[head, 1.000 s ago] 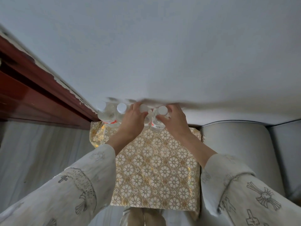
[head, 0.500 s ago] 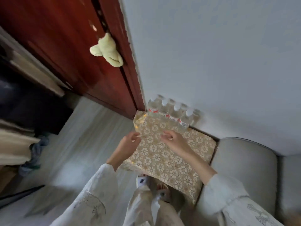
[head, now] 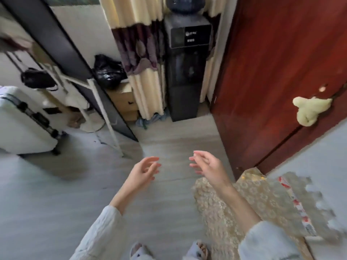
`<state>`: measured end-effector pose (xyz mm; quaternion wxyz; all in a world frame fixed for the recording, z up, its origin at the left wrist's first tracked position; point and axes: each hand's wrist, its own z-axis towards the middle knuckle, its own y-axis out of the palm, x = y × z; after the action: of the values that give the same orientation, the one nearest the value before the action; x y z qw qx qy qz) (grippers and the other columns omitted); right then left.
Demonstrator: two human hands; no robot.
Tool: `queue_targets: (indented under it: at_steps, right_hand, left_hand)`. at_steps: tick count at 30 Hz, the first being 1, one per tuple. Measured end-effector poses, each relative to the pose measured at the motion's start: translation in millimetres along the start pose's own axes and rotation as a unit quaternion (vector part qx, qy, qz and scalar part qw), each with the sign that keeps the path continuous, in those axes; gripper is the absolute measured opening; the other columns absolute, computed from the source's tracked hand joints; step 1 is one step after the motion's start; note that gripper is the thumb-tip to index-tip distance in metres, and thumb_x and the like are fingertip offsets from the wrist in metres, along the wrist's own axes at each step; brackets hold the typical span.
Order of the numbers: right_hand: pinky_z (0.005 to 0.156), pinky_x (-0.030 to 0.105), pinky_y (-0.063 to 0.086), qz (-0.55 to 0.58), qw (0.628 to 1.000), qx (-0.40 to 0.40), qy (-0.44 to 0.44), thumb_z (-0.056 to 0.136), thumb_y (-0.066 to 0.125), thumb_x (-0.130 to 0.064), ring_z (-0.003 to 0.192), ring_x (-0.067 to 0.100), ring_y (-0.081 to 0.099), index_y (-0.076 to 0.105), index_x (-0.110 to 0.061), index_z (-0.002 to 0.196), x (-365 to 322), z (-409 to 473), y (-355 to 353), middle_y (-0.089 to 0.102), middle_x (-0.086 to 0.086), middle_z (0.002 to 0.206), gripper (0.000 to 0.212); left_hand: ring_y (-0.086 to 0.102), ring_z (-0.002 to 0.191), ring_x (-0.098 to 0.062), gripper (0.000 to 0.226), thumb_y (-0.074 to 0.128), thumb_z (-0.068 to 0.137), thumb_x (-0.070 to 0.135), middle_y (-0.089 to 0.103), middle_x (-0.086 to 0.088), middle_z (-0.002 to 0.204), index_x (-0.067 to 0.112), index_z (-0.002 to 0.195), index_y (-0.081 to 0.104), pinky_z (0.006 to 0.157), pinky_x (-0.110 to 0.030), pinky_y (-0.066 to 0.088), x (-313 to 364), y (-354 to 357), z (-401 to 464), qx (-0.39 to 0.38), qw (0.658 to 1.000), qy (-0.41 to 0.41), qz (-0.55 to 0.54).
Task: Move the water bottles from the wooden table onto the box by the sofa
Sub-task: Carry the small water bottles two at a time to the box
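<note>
Light: soft, even, daylight-like, no glare | Shadows: faint, diffuse patch on the grey floor (head: pixel 56 184) | Blur: motion smear throughout, worst lower right, where the water bottles (head: pixel 300 203) are streaked (caps unreadable) | Distortion: wide-angle, the red door (head: pixel 272 72) and mirror frame (head: pixel 62 40) lean outward at the edges.

The floor (head: pixel 56 212) is pale grey plank. A box (head: pixel 262 203) under a gold patterned cloth stands on it at the right, beside the red door (head: pixel 281 72). Blurred bottles (head: pixel 308 209) stand in a row on the box along the wall. A white suitcase (head: pixel 20 124), a black dispenser (head: pixel 185 76) and a rack (head: pixel 101 109) also stand on the floor.
</note>
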<state>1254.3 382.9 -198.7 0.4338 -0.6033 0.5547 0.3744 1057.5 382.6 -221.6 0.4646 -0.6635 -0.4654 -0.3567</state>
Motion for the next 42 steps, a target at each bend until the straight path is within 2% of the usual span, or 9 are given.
queue_targets:
  at_steps: [2, 4, 6, 10, 15, 18, 21, 30, 42]
  right_hand:
    - [0.065, 0.024, 0.045, -0.008, 0.998, -0.051, -0.020, 0.092, 0.048, -0.014, 0.074, 0.015, 0.059, 0.055, -0.010, 0.102, -14.4, 2.2, 56.5, 0.063, 0.007, 0.093, 0.013]
    - [0.067, 0.025, 0.046, -0.018, 0.993, -0.108, -0.036, 0.092, 0.048, -0.015, 0.073, 0.013, 0.060, 0.055, -0.017, 0.095, -25.1, -1.0, 116.1, 0.063, 0.004, 0.090, 0.008]
    - [0.072, 0.028, 0.049, -0.032, 0.986, -0.160, -0.046, 0.092, 0.048, -0.016, 0.075, 0.012, 0.062, 0.056, -0.021, 0.092, -34.3, -9.4, 178.2, 0.065, 0.000, 0.089, 0.010]
    - [0.075, 0.032, 0.051, -0.064, 0.960, -0.261, -0.076, 0.091, 0.049, -0.017, 0.076, 0.013, 0.064, 0.057, -0.023, 0.092, -50.8, -38.2, 302.4, 0.066, -0.001, 0.089, 0.010]
    - [0.075, 0.030, 0.054, -0.114, 0.906, -0.392, -0.114, 0.092, 0.049, -0.018, 0.078, 0.014, 0.065, 0.057, -0.013, 0.108, -65.4, -81.2, 442.6, 0.067, 0.003, 0.093, 0.019]
    - [0.068, 0.021, 0.053, -0.126, 0.871, -0.459, -0.125, 0.092, 0.048, -0.017, 0.076, 0.012, 0.064, 0.056, -0.010, 0.111, -69.3, -104.3, 519.2, 0.066, 0.004, 0.093, 0.021]
    - [0.066, 0.019, 0.053, -0.141, 0.835, -0.515, -0.134, 0.092, 0.048, -0.017, 0.075, 0.011, 0.064, 0.056, -0.010, 0.110, -72.6, -120.0, 591.8, 0.065, 0.001, 0.090, 0.021]
    - [0.065, 0.018, 0.052, -0.144, 0.763, -0.613, -0.147, 0.091, 0.050, -0.015, 0.079, 0.018, 0.063, 0.056, -0.009, 0.110, -93.9, -115.6, 815.6, 0.065, 0.005, 0.092, 0.021]
    - [0.077, 0.029, 0.055, -0.148, 0.714, -0.665, -0.164, 0.091, 0.050, -0.022, 0.080, 0.015, 0.066, 0.059, -0.015, 0.104, -145.5, -106.3, 1078.9, 0.069, 0.000, 0.087, 0.017]
  left_hand:
    - [0.063, 0.063, 0.010, 0.016, 0.044, 0.093, 0.013, 0.063, 0.001, 0.092, 0.017, 0.104, 0.054, 0.060, -0.012, 0.049, -16.1, -52.2, -22.6, 0.066, 0.997, -0.008, -0.043]
    - [0.064, 0.069, 0.002, 0.016, 0.044, 0.093, 0.014, 0.064, 0.002, 0.092, 0.017, 0.104, 0.055, 0.065, -0.018, 0.050, -34.7, -102.5, -48.2, 0.132, 0.988, -0.019, -0.081]
    - [0.063, 0.077, -0.008, 0.017, 0.043, 0.093, 0.012, 0.064, -0.002, 0.093, 0.014, 0.105, 0.055, 0.067, -0.023, 0.049, -55.0, -151.7, -75.9, 0.189, 0.974, -0.031, -0.118]
    - [0.061, 0.079, -0.012, 0.017, 0.039, 0.094, 0.012, 0.062, -0.003, 0.093, 0.015, 0.104, 0.053, 0.067, -0.022, 0.048, -94.1, -244.4, -132.4, 0.282, 0.945, -0.041, -0.159]
    - [0.063, 0.090, -0.015, 0.019, 0.040, 0.095, 0.018, 0.065, 0.003, 0.096, 0.019, 0.105, 0.056, 0.082, -0.031, 0.051, -137.3, -342.1, -208.6, 0.403, 0.894, -0.047, -0.192]
    - [0.064, 0.090, -0.014, 0.019, 0.039, 0.095, 0.018, 0.066, 0.003, 0.097, 0.023, 0.103, 0.056, 0.082, -0.031, 0.051, -167.2, -389.0, -246.6, 0.466, 0.860, -0.056, -0.200]
    - [0.063, 0.087, -0.013, 0.019, 0.039, 0.095, 0.017, 0.065, 0.002, 0.096, 0.019, 0.105, 0.055, 0.080, -0.029, 0.050, -191.0, -435.1, -271.1, 0.523, 0.824, -0.066, -0.209]
    - [0.060, 0.091, -0.015, 0.019, 0.040, 0.094, 0.017, 0.065, 0.003, 0.096, 0.023, 0.102, 0.056, 0.083, -0.033, 0.050, -252.9, -606.9, -289.1, 0.628, 0.749, -0.085, -0.192]
    - [0.061, 0.090, -0.017, 0.021, 0.039, 0.095, 0.015, 0.065, 0.000, 0.094, 0.025, 0.094, 0.058, 0.081, -0.033, 0.050, -298.4, -831.6, -305.5, 0.704, 0.681, -0.078, -0.186]
